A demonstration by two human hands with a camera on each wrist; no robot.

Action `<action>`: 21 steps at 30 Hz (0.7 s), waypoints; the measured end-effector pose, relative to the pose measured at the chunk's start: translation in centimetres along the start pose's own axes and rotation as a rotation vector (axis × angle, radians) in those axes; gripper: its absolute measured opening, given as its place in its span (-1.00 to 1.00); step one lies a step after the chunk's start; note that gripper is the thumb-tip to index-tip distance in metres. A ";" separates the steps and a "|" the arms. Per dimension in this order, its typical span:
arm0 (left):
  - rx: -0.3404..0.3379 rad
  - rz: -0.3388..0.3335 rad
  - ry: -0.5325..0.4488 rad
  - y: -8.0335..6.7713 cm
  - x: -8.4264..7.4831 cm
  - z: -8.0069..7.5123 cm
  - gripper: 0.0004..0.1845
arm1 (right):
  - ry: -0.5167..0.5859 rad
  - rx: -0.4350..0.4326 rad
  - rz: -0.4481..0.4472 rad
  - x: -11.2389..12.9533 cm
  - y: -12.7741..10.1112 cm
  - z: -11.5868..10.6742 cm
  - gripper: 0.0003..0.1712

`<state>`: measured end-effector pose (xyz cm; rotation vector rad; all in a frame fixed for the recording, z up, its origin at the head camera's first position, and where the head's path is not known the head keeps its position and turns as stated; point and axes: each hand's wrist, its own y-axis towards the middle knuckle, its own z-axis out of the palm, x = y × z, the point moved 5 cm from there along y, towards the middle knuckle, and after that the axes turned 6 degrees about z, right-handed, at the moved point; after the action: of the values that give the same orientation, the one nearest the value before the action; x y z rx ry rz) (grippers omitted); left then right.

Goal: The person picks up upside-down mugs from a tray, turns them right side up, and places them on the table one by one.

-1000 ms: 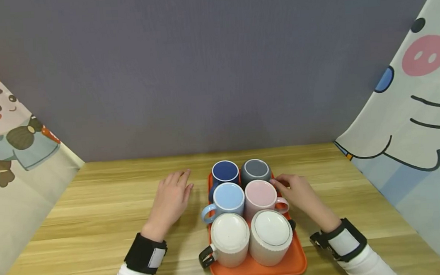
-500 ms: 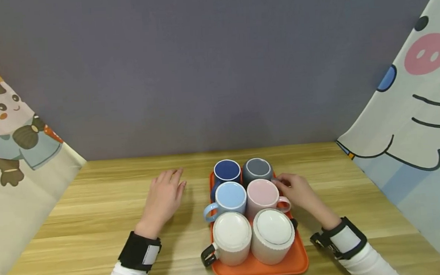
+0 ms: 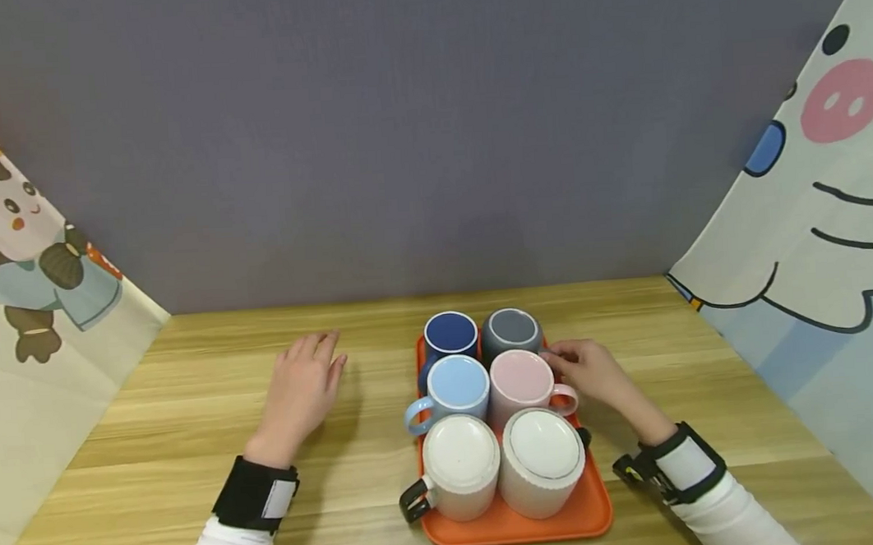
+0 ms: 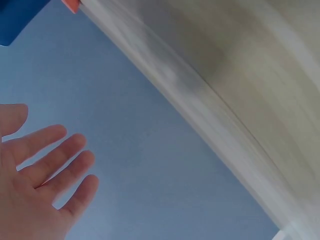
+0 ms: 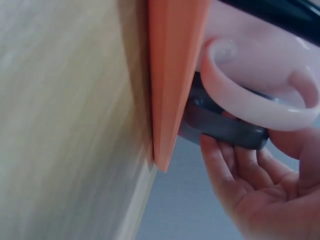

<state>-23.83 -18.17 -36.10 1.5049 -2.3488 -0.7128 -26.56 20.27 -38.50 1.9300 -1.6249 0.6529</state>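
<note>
Several mugs stand upside down in two columns on an orange tray [image 3: 598,521]. My right hand [image 3: 588,370] is beside the grey mug [image 3: 512,328] at the back right; in the right wrist view its fingers [image 5: 215,160] and thumb grip the dark handle [image 5: 225,127]. In front of it is the pink mug [image 3: 521,377], its handle pointing right. My left hand [image 3: 301,382] hovers left of the tray with fingers spread and nothing in it. Nearest to it are the light blue mug [image 3: 458,382] and the dark blue mug [image 3: 450,333].
Two white mugs, left [image 3: 461,460] and right [image 3: 542,456], with black handles fill the tray's front. The wooden table [image 3: 191,400] meets a grey backdrop [image 3: 400,143] behind. Cartoon-printed cloths [image 3: 836,268] hang at both sides.
My left hand has moved left, away from the tray. My right hand has kept its place at the grey mug's handle, and the mugs stand as before.
</note>
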 end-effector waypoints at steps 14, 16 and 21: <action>-0.002 -0.007 0.031 -0.8 1.6 -0.6 -0.56 | 0.078 -0.019 0.062 0.2 -0.1 0.0 -0.69; -0.007 -0.006 0.029 -0.8 1.6 -0.7 -0.56 | 0.108 -0.035 0.061 0.3 -0.1 0.0 -0.67; -0.019 -0.004 0.032 -0.6 1.5 -0.7 -0.57 | 0.124 -0.083 0.059 0.6 -0.2 0.0 -0.66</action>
<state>-23.65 -19.96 -35.87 1.5027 -2.3098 -0.7052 -26.26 19.84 -38.13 1.7531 -1.6111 0.7026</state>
